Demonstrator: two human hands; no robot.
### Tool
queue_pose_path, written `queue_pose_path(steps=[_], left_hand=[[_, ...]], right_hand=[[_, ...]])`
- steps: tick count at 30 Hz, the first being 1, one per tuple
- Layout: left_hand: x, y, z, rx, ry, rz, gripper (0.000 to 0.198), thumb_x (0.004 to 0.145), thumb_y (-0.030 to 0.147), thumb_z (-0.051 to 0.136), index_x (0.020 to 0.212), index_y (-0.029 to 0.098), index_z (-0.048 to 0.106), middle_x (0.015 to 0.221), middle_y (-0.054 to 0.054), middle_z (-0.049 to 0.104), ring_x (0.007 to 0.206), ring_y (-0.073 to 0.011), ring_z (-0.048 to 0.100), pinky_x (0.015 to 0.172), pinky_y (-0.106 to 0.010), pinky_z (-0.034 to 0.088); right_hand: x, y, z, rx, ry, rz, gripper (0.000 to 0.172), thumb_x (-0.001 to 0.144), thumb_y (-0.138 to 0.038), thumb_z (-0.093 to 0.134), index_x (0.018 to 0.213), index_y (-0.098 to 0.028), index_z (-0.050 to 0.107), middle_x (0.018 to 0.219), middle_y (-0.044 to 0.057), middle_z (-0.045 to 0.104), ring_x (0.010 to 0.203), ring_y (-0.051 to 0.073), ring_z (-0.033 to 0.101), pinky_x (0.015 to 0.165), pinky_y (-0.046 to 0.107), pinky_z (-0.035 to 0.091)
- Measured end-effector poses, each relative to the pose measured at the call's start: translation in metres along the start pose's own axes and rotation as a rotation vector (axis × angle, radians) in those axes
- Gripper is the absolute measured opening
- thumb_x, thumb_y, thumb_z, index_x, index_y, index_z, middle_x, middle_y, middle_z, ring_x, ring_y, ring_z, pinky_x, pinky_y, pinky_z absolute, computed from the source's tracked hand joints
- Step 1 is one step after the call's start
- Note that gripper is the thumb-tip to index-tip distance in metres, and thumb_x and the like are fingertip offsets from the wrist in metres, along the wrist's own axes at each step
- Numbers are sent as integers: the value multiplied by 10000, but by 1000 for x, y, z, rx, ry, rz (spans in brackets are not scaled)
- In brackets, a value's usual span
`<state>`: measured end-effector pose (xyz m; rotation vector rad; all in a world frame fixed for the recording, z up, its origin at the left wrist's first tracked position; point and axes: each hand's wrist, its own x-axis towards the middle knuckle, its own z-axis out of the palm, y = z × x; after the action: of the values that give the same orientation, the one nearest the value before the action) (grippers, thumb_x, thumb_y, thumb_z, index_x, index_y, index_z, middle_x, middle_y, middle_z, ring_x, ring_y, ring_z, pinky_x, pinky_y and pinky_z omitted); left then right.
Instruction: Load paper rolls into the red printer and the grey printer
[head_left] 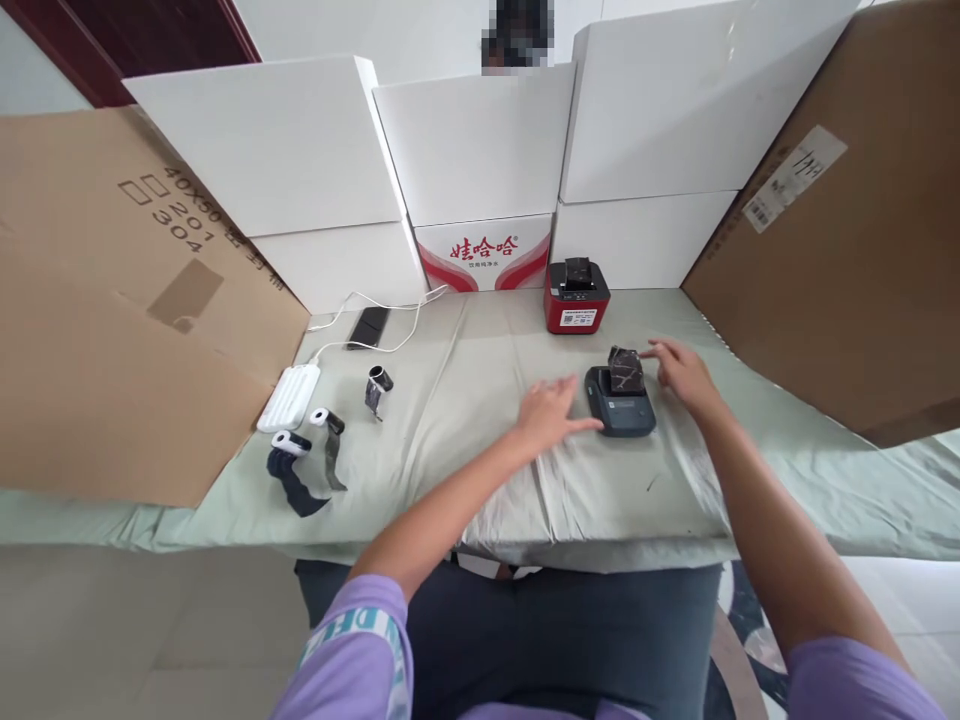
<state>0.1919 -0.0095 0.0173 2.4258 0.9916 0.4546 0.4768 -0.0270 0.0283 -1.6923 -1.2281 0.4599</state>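
A dark grey label printer (621,406) lies on the pale green cloth, with a strip of dark marbled label paper (626,371) sticking up from its top. My left hand (551,412) rests flat on the cloth, fingers stretched out, fingertips touching the printer's left side. On the printer's right, my right hand (681,372) lies open, its fingers reaching toward the paper strip. Neither hand holds anything.
A red and black printer (576,296) stands behind. At the left lie three small rolls of dark tape (379,386) (328,425) (294,462), a white power bank (289,397) with a cable, and a black phone (368,326). White boxes (480,150) and cardboard sheets (847,210) wall the table.
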Motion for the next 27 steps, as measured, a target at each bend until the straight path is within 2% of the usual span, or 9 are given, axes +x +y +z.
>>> queue_pose_path(steps=[3,5,7,10,13,16,19,23,27], left_hand=[[47,-32,-37,-335,127,-241,905,942,684,633,1626,128,428,1611,-208,537,1496,-343,522,1235,-422,364],[92,-46,-54,-576,234,-365,845,991,617,596,1628,92,415,1656,-211,475,1544,-310,470,1224,-369,371],[137,-53,-61,-735,314,-475,791,1006,574,595,1593,58,467,1664,-225,454,1571,-320,427,1235,-364,352],[181,-51,-60,-947,341,-471,690,961,549,675,1492,115,607,1524,-191,629,1473,-326,550,1184,-372,416],[195,-47,-56,-1034,305,-422,562,926,477,717,1392,164,687,1349,-141,755,1297,-291,683,1111,-364,483],[183,-49,-59,-1034,302,-409,489,936,386,673,1366,154,696,1326,-141,763,1237,-271,706,1083,-365,504],[149,-56,-68,-1029,318,-364,488,945,354,637,1406,197,675,1366,-105,746,1260,-247,689,1083,-343,501],[71,-61,-87,-961,432,-241,450,981,442,591,1361,227,700,1342,-69,756,1249,-247,692,1041,-326,521],[-22,-57,-105,-713,553,-238,461,994,487,585,1351,226,715,1291,-78,776,1199,-279,709,1034,-349,523]], right_hand=[[47,-16,2,96,14,119,314,951,-412,605,1136,-191,728,1269,201,752,704,184,651,717,385,504],[81,-33,16,211,-50,266,238,941,-344,633,1118,-201,704,1392,186,698,933,224,727,811,378,549],[108,-49,36,237,-111,335,194,932,-291,649,1081,-177,697,1452,214,655,1091,248,723,907,388,566],[128,-63,62,258,-207,362,161,949,-247,642,1053,-136,695,1403,234,683,1110,227,723,1038,421,539],[128,-64,69,316,-324,317,199,913,-249,730,1084,-153,692,1295,181,754,1041,224,739,1083,490,547],[120,-67,63,275,-408,210,375,756,-252,891,1080,-183,716,1198,133,790,1061,280,740,1092,577,551],[103,-85,57,206,-467,12,492,668,-352,954,1080,-191,741,1171,124,797,1131,338,725,1103,615,542],[52,-123,69,117,-458,-324,634,757,-467,874,1312,-214,699,1320,112,756,1221,352,698,1138,580,518],[-26,-146,108,153,-362,-420,823,864,-474,766,1593,-241,463,1556,127,601,1355,363,630,1130,536,528]])
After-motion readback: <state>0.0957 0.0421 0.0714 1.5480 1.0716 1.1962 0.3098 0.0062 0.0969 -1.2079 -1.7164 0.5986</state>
